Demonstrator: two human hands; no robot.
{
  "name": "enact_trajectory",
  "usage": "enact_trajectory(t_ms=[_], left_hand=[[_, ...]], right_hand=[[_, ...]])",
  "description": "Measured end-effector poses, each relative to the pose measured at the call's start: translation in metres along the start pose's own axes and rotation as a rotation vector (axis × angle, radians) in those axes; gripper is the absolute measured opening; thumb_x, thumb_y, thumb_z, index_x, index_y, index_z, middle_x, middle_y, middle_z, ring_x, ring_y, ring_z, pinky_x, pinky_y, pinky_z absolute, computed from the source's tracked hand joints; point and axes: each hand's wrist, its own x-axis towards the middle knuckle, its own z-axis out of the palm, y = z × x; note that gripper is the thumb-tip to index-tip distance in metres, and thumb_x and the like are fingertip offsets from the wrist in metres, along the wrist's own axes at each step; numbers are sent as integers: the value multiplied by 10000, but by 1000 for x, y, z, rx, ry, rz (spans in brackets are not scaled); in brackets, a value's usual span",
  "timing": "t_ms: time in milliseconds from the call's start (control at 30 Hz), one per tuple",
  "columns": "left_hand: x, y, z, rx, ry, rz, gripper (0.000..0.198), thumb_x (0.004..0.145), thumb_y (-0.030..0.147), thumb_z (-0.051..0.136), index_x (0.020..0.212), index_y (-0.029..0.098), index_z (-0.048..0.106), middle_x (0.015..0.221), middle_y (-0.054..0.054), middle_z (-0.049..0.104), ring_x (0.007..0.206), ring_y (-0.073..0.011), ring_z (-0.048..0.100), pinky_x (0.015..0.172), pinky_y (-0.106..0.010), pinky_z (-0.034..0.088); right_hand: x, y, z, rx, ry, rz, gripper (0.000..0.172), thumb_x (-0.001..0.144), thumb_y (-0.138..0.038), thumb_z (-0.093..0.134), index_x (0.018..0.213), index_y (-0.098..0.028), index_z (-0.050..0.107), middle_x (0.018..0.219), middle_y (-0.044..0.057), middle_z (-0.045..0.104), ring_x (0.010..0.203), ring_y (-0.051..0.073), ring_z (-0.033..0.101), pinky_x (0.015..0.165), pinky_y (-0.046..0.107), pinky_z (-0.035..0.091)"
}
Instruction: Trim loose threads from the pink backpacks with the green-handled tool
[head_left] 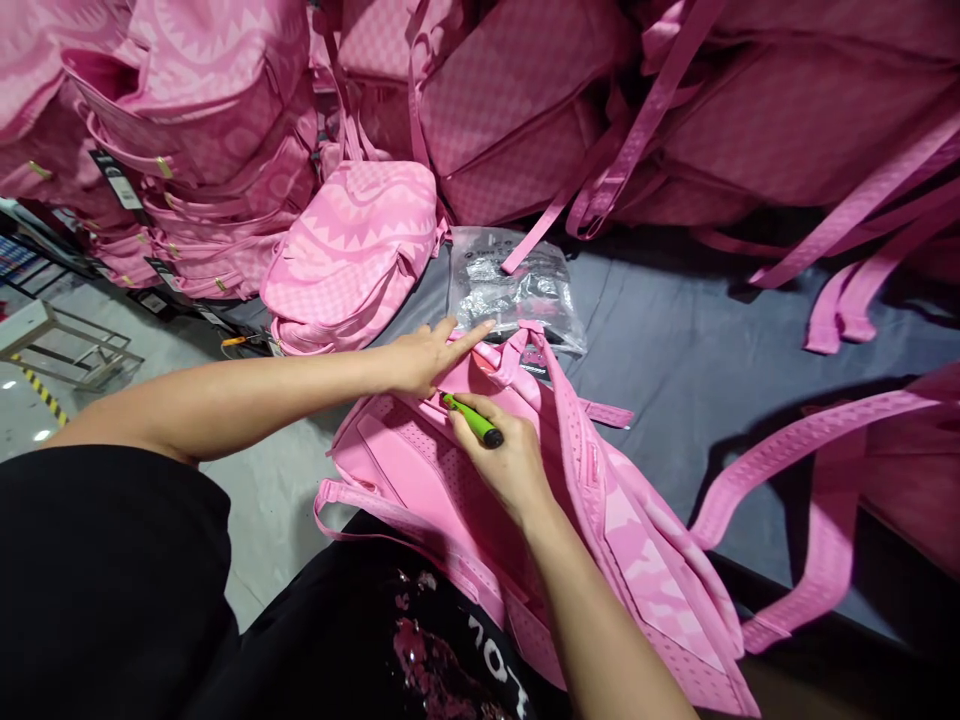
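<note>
An open pink backpack (pixel 630 530) lies tilted across the table edge and my lap, its straps and perforated lining showing. My left hand (pixel 427 360) grips the top edge of this backpack, thumb low at the seam and index finger stretched along the fabric. Wrapped in my right hand (pixel 499 450) is a green pen-shaped tool (pixel 472 418) with a black end. Its tip points at the seam close to my left thumb; what kind of tip it has is too small to tell. Just beyond my left fingers lies a clear plastic bag (pixel 517 285).
A closed pink backpack (pixel 356 250) stands left of the plastic bag. Stacked pink backpacks (pixel 217 130) with tags fill the back left, and more with hanging straps (pixel 645 130) line the back. A grey cloth (pixel 645 320) covers the table. A metal stool (pixel 60 340) stands on the floor.
</note>
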Motion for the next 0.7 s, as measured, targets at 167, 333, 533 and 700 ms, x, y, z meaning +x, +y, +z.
enact_trajectory(t_ms=[167, 333, 533, 700], left_hand=[[5, -20, -4, -155, -90, 152, 1157, 767, 195, 624, 1583, 310, -189, 1595, -182, 210, 1271, -260, 543, 988, -325, 464], [7, -27, -3, -197, -89, 183, 1125, 767, 197, 609, 1590, 308, -150, 1550, -139, 308, 1220, -197, 559, 954, -267, 471], [10, -34, 3, -292, -59, 181, 1189, 748, 199, 628, 1569, 285, -227, 1612, -167, 239, 1241, -214, 554, 937, -273, 485], [7, -32, 3, -298, -88, 143, 1192, 744, 154, 612, 1566, 291, -240, 1667, -203, 43, 1247, -222, 569, 928, -278, 485]], right_hand=[[-2, -4, -3, -18, -6, 22, 288, 897, -366, 597, 1100, -224, 745, 1035, 70, 776, 903, 263, 744, 839, 383, 576], [-3, -4, -4, -36, -32, 35, 290, 886, -358, 602, 1086, -211, 752, 997, 86, 778, 882, 269, 744, 857, 401, 581], [-4, -1, -2, -59, -26, 8, 300, 886, -347, 610, 1119, -222, 751, 986, 89, 776, 851, 256, 743, 842, 387, 585], [-5, 1, 0, -112, -1, -18, 303, 910, -358, 584, 1125, -222, 748, 982, 96, 775, 856, 264, 739, 834, 396, 580]])
